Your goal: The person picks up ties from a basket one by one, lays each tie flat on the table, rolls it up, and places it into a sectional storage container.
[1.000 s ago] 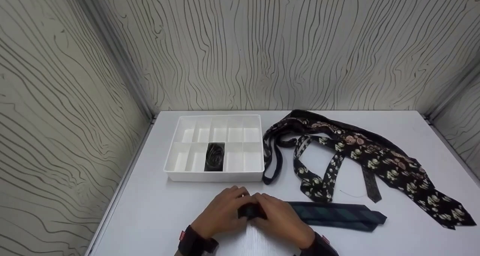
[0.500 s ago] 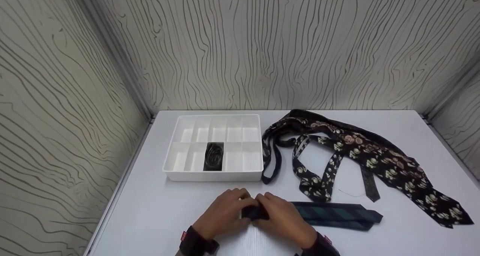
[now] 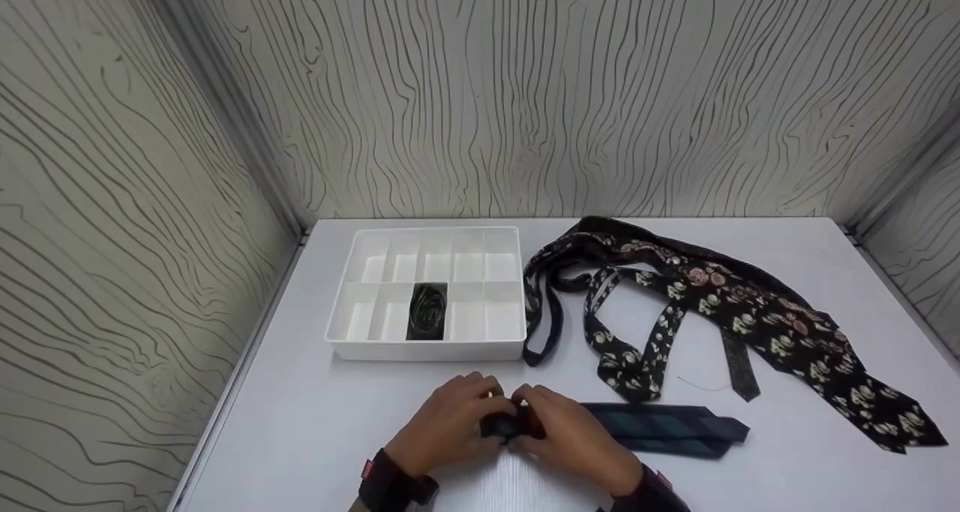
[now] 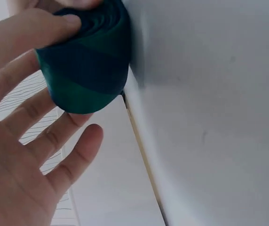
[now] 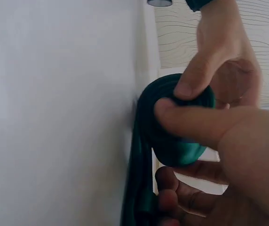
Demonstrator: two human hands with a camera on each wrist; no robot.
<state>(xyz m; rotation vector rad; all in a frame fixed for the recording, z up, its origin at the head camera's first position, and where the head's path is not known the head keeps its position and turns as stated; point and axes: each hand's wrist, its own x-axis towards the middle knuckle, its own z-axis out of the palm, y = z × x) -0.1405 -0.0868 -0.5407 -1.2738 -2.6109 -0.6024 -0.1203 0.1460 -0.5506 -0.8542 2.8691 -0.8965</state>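
A necktie (image 3: pixel 667 431) with dark green and navy stripes lies partly flat along the table's front. Its left part is wound into a thick roll (image 4: pixel 90 70) standing on edge against the tabletop. My left hand (image 3: pixel 450 420) grips the roll from the left, thumb on the coiled side and the lower fingers spread. From the right, my right hand (image 3: pixel 574 441) holds the same roll, its thumb pressed on the coil (image 5: pixel 148 117) beside the left thumb. The flat tail runs out beneath the right hand, which covers part of it in the head view.
Behind the hands stands a white divided box (image 3: pixel 427 351) with a dark rolled tie (image 3: pixel 427 313) in one front compartment. Several loose dark floral ties (image 3: pixel 780 339) sprawl overlapping at right, one reaching the box's side. Patterned walls rise at the back and sides.
The striped tie's flat tail has grown shorter, its pointed end sliding left toward the hands. Both hands keep nearly the same place while their fingers shift on the roll.
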